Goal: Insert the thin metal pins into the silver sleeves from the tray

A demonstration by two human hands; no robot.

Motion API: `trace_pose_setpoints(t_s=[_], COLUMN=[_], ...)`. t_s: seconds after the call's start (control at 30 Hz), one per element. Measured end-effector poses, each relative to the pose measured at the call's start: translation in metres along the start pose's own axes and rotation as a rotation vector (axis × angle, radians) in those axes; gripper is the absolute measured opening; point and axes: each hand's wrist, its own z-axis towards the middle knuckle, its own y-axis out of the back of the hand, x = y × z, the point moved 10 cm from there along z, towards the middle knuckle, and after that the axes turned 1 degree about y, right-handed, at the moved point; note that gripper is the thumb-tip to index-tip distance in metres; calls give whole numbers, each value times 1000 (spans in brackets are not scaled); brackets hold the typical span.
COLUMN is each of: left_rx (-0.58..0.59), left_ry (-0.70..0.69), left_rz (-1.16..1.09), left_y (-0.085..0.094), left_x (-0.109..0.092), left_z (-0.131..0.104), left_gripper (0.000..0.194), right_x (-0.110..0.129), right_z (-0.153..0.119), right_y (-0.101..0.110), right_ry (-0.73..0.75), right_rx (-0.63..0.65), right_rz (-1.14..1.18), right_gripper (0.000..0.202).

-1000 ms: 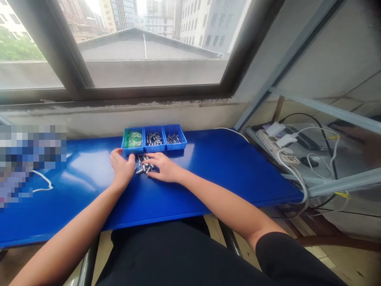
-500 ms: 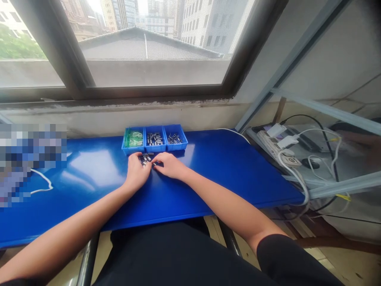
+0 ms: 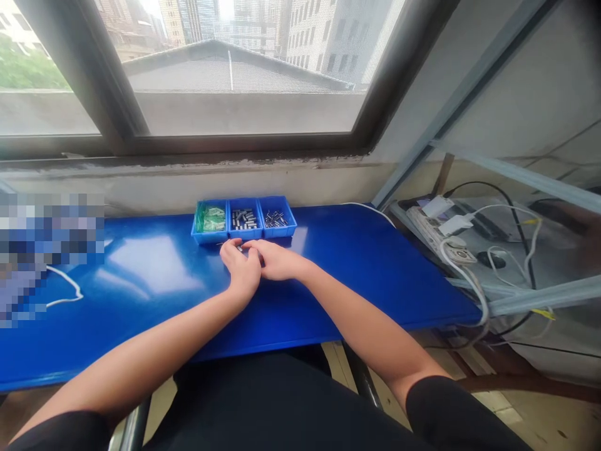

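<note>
The left hand (image 3: 243, 270) and right hand (image 3: 279, 259) touch, fingers curled around mostly hidden metal pieces (image 3: 240, 248); I cannot tell whether either grips any. The pieces lie near the far edge of the bench (image 3: 357, 269), just before three blue bins (image 3: 245, 236).

The bench (image 3: 366, 269) is showing a glossy deep blue with a whitish patch of glare, while the three bins (image 3: 245, 235) are standing out in a brighter blue, the left one displaying a translucent green bag (image 3: 201, 218), the middle one silvery-grey pieces (image 3: 245, 220) and the right one dark and silvery pins (image 3: 275, 219). Both sleeves (image 3: 441, 407) are appearing plain black, the window frame (image 3: 244, 145) is looking grey-brown, and the screen (image 3: 263, 69) is bearing a fine grid pattern.
</note>
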Motion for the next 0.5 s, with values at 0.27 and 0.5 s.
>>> trace_pose_setpoints(t_s=[0.27, 0.5], left_rx=[73, 141], left_ry=[124, 180], left_rz=[-116, -137], left_y=[7, 16], left_x=[11, 22], left_z=[-6, -19], left_gripper=[30, 34], right_x=[-9, -6], right_z=[-2, 3], right_y=[-10, -1], right_ry=[-51, -72], right_rx=[53, 10], right_rz=[-93, -77], right_gripper=[81, 37])
